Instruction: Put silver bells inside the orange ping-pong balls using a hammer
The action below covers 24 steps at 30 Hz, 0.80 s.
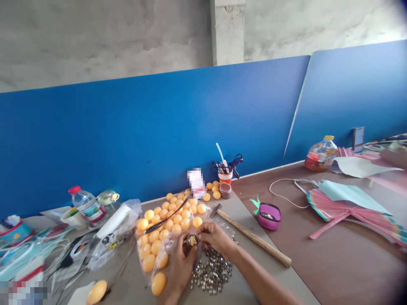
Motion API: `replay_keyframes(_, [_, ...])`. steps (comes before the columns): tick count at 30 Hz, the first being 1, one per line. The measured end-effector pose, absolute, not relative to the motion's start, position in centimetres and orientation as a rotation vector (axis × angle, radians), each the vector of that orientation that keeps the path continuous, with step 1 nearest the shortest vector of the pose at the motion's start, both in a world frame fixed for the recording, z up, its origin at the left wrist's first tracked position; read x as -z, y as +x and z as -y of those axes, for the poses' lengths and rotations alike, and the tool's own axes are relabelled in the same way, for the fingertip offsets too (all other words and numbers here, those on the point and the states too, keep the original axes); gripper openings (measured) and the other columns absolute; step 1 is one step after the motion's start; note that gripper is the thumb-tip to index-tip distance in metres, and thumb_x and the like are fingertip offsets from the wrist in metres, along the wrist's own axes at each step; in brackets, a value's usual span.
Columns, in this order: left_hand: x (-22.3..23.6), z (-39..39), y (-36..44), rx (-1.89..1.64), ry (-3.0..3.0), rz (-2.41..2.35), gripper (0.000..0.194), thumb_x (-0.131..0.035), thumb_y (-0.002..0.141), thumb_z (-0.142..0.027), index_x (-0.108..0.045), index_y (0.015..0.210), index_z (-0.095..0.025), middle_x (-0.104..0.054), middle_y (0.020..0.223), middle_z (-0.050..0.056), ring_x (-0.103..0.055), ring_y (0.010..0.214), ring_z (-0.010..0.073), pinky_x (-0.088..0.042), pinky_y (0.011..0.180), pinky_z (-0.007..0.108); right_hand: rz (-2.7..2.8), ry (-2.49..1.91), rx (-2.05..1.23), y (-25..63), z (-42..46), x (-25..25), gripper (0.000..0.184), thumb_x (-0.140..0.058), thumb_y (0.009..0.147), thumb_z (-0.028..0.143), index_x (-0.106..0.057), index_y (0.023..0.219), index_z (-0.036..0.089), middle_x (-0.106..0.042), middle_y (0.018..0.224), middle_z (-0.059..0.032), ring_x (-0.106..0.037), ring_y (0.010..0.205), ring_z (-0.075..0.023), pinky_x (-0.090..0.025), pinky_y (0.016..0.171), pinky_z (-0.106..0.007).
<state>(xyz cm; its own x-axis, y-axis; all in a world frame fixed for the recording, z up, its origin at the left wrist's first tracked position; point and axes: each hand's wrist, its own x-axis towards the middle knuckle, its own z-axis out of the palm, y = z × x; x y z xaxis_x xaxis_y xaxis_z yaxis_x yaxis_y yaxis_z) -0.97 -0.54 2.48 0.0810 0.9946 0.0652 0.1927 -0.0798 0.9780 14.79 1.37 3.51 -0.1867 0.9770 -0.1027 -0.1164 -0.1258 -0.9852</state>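
Left of the hammer (254,238), the left hand's (179,260) fingers pinch a shiny round piece (192,240), seemingly steadying it for the right hand (218,240), whose fingers' grip I cannot tell.

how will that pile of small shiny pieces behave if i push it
The pile of shiny pieces will likely spread rather than move as one, since they lie loose on the table. Many look rounded, so strays may roll. Their glossy, metallic-looking surfaces could make them slippery.
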Motion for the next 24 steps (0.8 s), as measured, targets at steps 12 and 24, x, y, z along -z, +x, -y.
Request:
replay_keyframes(12, [-2.38,0.99,-0.89,-1.111,1.529,-1.271,0.042,-0.067,0.072,-0.033,-0.060,0.111,-0.019,-0.069,0.111,0.010,-0.063,0.105,0.0296,-0.048,0.094,0.045,1.262,-1.188,-1.485,14.84,-1.05,-3.70,0.004,-0.058,0.068,0.017,-0.059,0.064,0.016,-0.046,0.046,0.0075,-0.036,0.045,-0.0069,-0.025,0.048,-0.021])
replay_keyframes(24, [-2.25,1.28,-0.78,-1.110,1.564,-1.303,0.040,-0.067,0.071,-0.032,-0.062,0.109,-0.020,-0.071,0.104,0.010,-0.064,0.098,0.0299,-0.050,0.089,0.044,1.338,-1.283,-1.454,15.16,-0.91,-4.04,0.008,-0.057,0.071,0.014,-0.060,0.063,0.015,-0.049,0.045,0.0066,-0.039,0.043,-0.0068,-0.026,0.046,-0.019])
